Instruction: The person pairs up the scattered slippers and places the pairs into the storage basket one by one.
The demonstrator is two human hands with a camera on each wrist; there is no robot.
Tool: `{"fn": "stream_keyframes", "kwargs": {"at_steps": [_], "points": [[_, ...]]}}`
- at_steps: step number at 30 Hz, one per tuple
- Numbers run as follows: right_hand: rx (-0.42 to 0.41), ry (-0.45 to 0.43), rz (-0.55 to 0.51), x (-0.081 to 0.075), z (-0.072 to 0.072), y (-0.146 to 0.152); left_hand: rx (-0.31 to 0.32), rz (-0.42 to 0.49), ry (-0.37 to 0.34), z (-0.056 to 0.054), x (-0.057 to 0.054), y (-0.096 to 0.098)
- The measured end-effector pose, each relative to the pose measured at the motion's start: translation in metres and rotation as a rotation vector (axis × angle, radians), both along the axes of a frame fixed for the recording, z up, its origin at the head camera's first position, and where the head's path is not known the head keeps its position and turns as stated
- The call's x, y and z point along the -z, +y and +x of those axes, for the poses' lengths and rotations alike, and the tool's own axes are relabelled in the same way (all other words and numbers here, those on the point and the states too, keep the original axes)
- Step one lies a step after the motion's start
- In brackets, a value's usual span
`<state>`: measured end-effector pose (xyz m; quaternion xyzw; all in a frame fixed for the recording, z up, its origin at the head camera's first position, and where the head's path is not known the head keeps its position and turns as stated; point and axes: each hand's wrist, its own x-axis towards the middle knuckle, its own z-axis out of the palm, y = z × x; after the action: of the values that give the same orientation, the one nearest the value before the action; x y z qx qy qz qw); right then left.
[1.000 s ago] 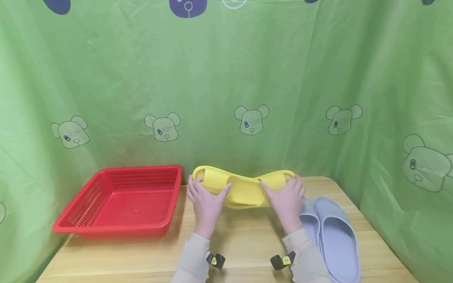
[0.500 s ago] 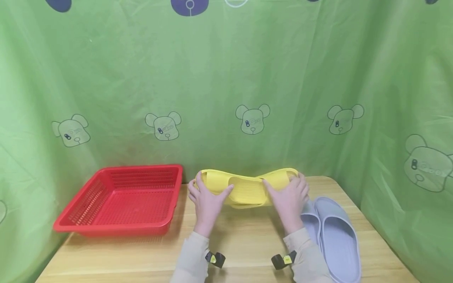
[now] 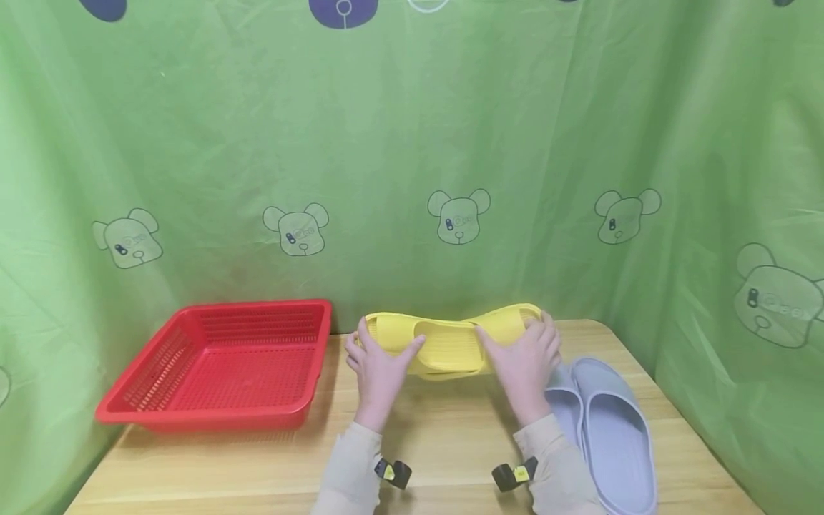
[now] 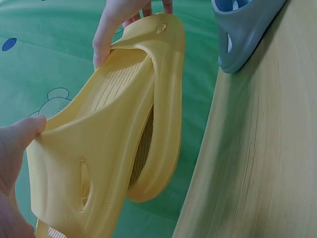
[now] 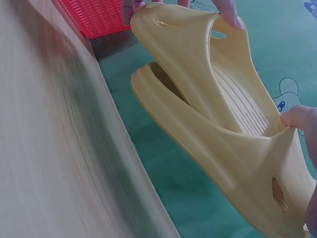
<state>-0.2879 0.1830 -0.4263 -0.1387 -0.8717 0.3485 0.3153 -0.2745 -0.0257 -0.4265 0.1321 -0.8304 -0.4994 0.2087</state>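
Observation:
A pair of yellow slippers [image 3: 450, 343], facing opposite ways and overlapping at the middle, is held up over the table's far part. My left hand [image 3: 381, 368] grips the strap end of the left slipper [image 4: 79, 168], thumb on the strap edge. At the other end my right hand [image 3: 524, 365] grips the right slipper [image 5: 277, 168] the same way, its thumb on the strap edge. In both wrist views the slippers stand on their sides, one nested partly into the other. The fingers behind the soles are mostly hidden.
On the wooden table [image 3: 450, 443], a red perforated basket [image 3: 212, 418] stands at the left. A pair of blue-grey slippers [image 3: 621, 450] lies at the right, partly behind the right forearm. A green curtain [image 3: 386, 143] hangs close behind the table.
Both hands and the yellow slippers have shifted slightly right. The slippers' left end has dropped a little and the right end has risen slightly. Both grips stay the same.

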Motion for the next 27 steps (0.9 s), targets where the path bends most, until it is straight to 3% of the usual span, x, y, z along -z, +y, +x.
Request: {"fn": "stream_keyframes", "kwargs": {"at_steps": [17,27], "points": [[-0.003,0.003,0.007,0.001,-0.001,-0.004,0.033,-0.019,-0.037,-0.002,0.002,0.005],[0.025,-0.093,-0.013,-0.002,-0.006,0.016,0.164,-0.093,-0.014,0.001,0.004,0.008]]}}
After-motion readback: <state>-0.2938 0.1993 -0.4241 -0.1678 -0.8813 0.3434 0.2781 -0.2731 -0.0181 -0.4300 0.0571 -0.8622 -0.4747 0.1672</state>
